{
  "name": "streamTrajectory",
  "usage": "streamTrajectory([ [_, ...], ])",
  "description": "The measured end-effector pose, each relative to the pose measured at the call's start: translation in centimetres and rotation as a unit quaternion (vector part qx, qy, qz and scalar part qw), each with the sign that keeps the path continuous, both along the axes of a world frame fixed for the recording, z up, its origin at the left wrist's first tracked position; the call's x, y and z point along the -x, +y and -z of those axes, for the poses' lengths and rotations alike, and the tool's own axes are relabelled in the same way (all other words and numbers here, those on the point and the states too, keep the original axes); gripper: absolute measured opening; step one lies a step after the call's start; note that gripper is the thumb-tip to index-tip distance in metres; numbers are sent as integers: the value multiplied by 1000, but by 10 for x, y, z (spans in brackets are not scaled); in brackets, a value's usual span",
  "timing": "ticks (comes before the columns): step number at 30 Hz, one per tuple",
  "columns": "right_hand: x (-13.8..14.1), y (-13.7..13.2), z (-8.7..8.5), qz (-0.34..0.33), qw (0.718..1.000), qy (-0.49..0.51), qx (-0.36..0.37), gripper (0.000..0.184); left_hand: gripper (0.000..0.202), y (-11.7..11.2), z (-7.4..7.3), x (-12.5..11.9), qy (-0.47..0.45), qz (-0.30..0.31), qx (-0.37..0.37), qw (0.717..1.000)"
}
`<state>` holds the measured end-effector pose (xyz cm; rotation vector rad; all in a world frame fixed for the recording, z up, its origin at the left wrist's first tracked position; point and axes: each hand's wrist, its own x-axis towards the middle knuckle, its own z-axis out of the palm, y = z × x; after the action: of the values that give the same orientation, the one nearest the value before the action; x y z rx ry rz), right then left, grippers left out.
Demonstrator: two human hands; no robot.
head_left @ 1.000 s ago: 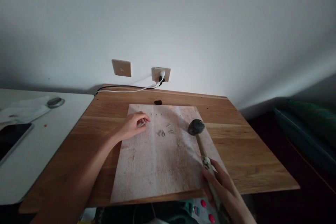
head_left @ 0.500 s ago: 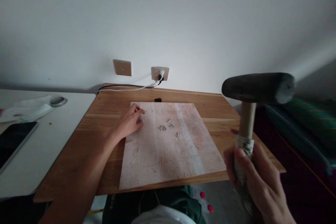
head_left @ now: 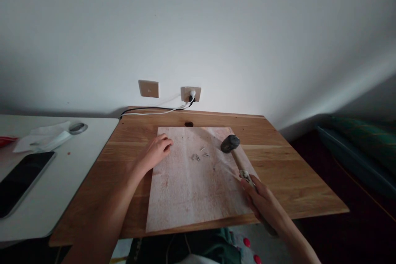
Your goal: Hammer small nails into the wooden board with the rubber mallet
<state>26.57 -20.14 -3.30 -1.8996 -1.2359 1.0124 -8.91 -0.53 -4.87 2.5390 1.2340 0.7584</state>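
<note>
My right hand (head_left: 258, 196) is wrapped round the handle of a hammer (head_left: 239, 161), a mallet-like tool with a dark, thick head. The head hangs over the upper right part of a pale, whitish-brown board (head_left: 179, 194). At the board's upper left edge rests my left hand (head_left: 159, 148), fingers curled in; whatever they hold, if anything, is hidden. Several loose nails (head_left: 197, 157) lie near the middle of the board, between my hands. A row of tiny dark points (head_left: 194, 137), perhaps nail heads, runs along the far edge.
The board lies on a wooden table (head_left: 293, 173) against the wall. On a white table (head_left: 80, 161) to the left are a phone (head_left: 24, 179), tissue paper (head_left: 43, 138) and a roll of tape (head_left: 78, 128). Cables (head_left: 154, 110) run to a wall socket (head_left: 190, 94).
My right hand has brought the hammer down and left, from high at the right to just over the board. My left hand stays at the board's upper left, with its fingers curled more.
</note>
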Motion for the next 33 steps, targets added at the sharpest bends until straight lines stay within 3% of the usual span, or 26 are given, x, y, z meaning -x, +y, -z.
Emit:
streamTrajectory([
  [9,-2,1,8,-6,1000,16,-5,42,28,0,-2,0,7,11,-16,1000],
  [16,-1,0,9,-8,1000,18,1,45,21,-10,-5,4,-121,88,58,987],
  [25,-12,13,-5,-51,994,41,91,42,14,-21,16,-6,-198,68,84,974],
  [33,-13,22,0,-24,998,14,65,38,15,-26,13,3,-205,91,103,969],
])
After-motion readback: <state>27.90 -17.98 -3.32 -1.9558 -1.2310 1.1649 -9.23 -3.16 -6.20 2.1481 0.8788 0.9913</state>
